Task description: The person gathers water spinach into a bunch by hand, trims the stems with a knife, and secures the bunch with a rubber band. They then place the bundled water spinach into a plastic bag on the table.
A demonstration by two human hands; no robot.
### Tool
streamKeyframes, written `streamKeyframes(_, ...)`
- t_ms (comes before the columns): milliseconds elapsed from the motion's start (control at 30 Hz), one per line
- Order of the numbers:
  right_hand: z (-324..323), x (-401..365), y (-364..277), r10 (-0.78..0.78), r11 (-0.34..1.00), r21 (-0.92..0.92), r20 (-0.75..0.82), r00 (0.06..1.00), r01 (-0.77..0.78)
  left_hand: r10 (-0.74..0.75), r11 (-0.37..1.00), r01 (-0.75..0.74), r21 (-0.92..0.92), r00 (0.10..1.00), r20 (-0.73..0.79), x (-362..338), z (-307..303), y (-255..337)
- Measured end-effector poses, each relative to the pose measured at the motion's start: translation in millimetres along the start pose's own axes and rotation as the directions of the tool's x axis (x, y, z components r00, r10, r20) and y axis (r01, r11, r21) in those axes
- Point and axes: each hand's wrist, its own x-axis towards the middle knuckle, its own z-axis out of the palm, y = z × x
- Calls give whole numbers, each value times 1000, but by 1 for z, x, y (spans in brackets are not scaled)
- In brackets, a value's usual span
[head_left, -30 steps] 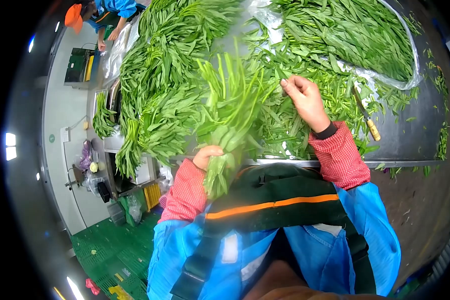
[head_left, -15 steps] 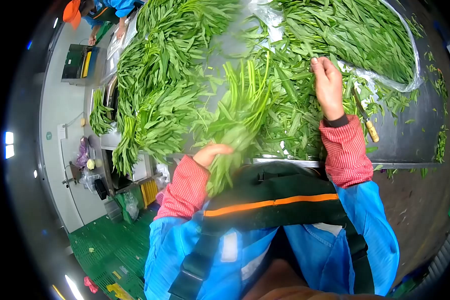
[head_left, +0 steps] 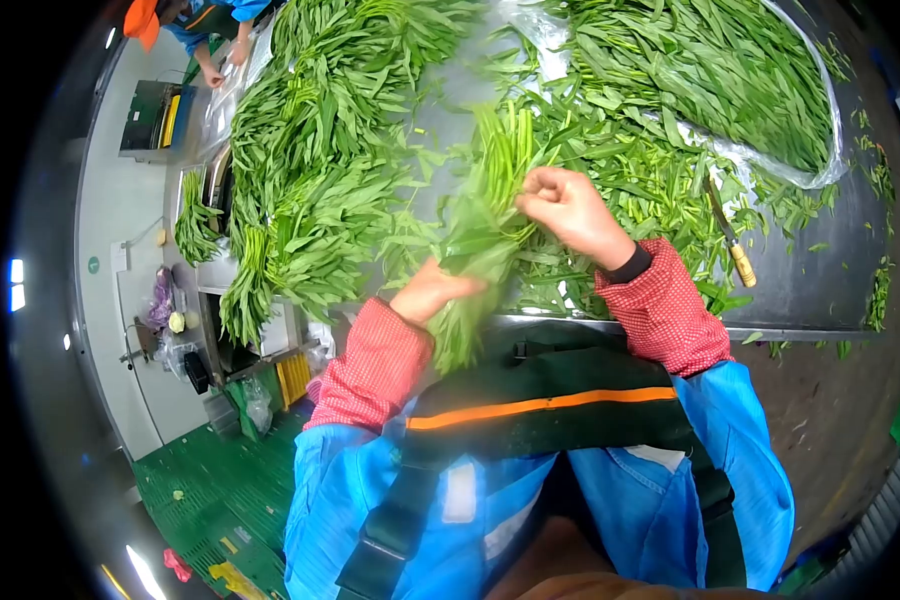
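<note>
A: ok so where's the bunch (head_left: pixel 475 235), and who's got it?

B: Held up over the near edge of the counter (head_left: pixel 800 285). Left hand (head_left: pixel 432 292) is on it at about 7 o'clock, thumb across the leaves, fingers wrapped round. Stems point to 12, leaves hang down toward 6. Middle's kinda blurry tbh.

A: And the right hand (head_left: pixel 575 215)?

B: At the bunch's 3 o'clock, fingers bent in right against the stems. Can't tell if they've actually pinched anything.

A: What else is around it?

B: Knife (head_left: pixel 736 250) further out at 3, loose leaves (head_left: pixel 620 180) between it and the bunch. Big heap (head_left: pixel 320 140) of greens at 10, bagged greens (head_left: pixel 710 80) at 2. Also a co-worker (head_left: pixel 213 20) way off at 10, past the heap.
</note>
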Motion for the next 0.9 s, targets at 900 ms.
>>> streamKeyframes(900,-64,-7,-13,84,957,286,-437,896,50,97,940,-84,332,995,-23,-4,-12,-10)
